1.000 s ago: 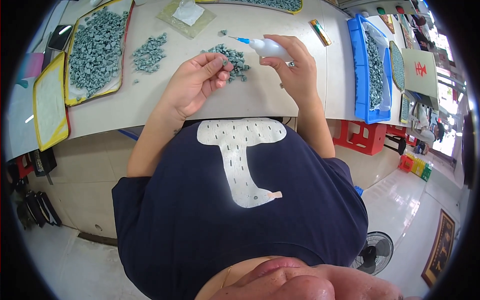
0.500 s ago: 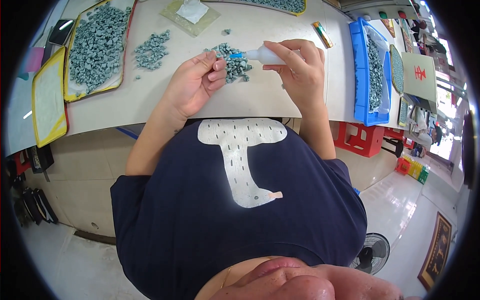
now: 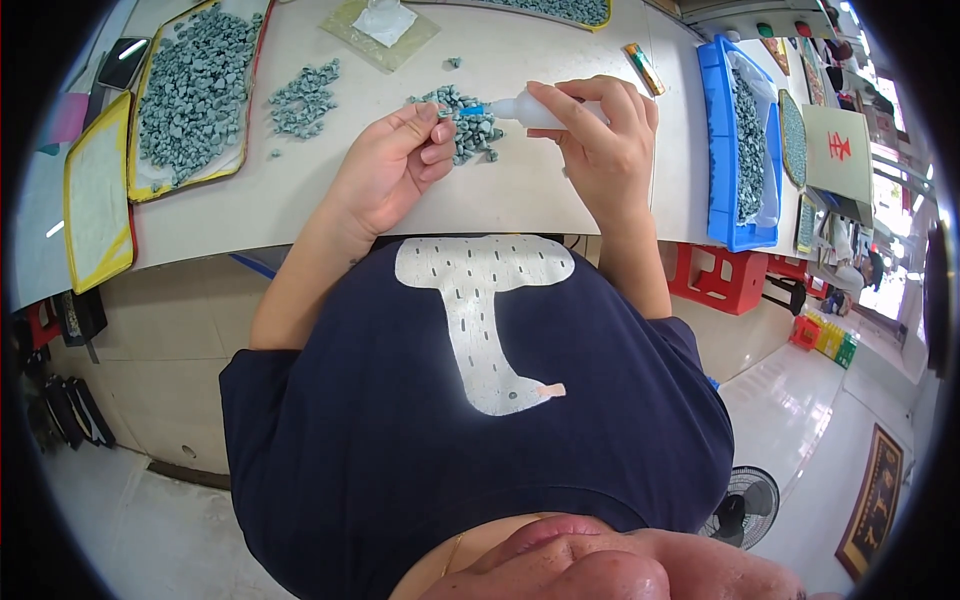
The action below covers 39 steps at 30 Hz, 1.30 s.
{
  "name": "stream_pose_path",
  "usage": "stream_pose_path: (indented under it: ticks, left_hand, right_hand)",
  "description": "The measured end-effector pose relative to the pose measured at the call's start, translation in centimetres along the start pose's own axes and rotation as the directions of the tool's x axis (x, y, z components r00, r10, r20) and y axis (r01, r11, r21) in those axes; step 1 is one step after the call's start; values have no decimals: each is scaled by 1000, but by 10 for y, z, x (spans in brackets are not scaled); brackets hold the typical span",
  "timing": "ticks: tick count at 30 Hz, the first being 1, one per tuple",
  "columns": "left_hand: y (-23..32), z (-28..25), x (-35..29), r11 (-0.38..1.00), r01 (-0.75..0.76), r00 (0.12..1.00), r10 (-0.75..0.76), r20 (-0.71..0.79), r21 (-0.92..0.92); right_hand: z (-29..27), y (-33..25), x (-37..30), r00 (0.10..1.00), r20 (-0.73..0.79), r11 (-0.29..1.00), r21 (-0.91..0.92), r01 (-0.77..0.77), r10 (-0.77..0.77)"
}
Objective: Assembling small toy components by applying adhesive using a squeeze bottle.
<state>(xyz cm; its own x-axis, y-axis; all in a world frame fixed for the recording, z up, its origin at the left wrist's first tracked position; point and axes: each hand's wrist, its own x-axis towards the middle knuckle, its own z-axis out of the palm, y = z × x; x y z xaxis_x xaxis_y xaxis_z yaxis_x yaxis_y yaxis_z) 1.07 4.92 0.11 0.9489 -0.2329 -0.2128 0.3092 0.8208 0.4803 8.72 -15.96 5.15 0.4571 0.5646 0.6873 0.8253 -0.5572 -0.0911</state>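
Observation:
My right hand (image 3: 605, 140) is closed around a white squeeze bottle (image 3: 525, 108) that lies on its side in the air, its blue tip (image 3: 474, 110) pointing left. Close to that tip, my left hand (image 3: 395, 160) pinches a small grey-green stone piece (image 3: 443, 110) between thumb and forefinger; most of it is hidden by the fingers. Behind both hands, a pile of similar grey-green stone pieces (image 3: 478, 140) rests on the white table (image 3: 520, 200). A smaller loose pile (image 3: 303, 100) lies farther left.
A yellow-rimmed tray (image 3: 133, 185) full of stones stands at the left beside another yellow-edged tray (image 3: 100, 200). At the right is a blue crate (image 3: 718, 150) of stones. A plastic bag (image 3: 345, 30) and a glue-like tube (image 3: 645, 70) lie toward the back.
The right hand and bottle have shifted very slightly to the right. The left hand stays nearly in place, still pinching the stone piece.

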Motion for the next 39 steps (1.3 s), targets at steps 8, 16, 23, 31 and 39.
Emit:
stream_pose_path:
  ticks: [8, 16, 23, 31, 39]
  left_hand:
    - [-2, 2, 0, 1000, -16, 1000, 16, -13, 11]
    - [-2, -1, -1, 998, -45, 999, 45, -3, 37]
    - [-3, 1, -3, 998, -59, 998, 59, -12, 32]
    - [-6, 12, -3, 998, -39, 998, 41, -42, 51]
    - [-5, 7, -5, 998, -57, 998, 57, 5, 23]
  right_hand:
    - [-1, -1, -1, 1000, -15, 999, -49, 1, -2]
    - [-4, 0, 0, 999, 2, 998, 51, -38, 38]
    - [20, 23, -2, 900, 84, 782, 466, -414, 427]
    - [51, 37, 2, 764, 354, 569, 516, -641, 539]
    - [17, 57, -5, 774, 253, 704, 321, -633, 580]
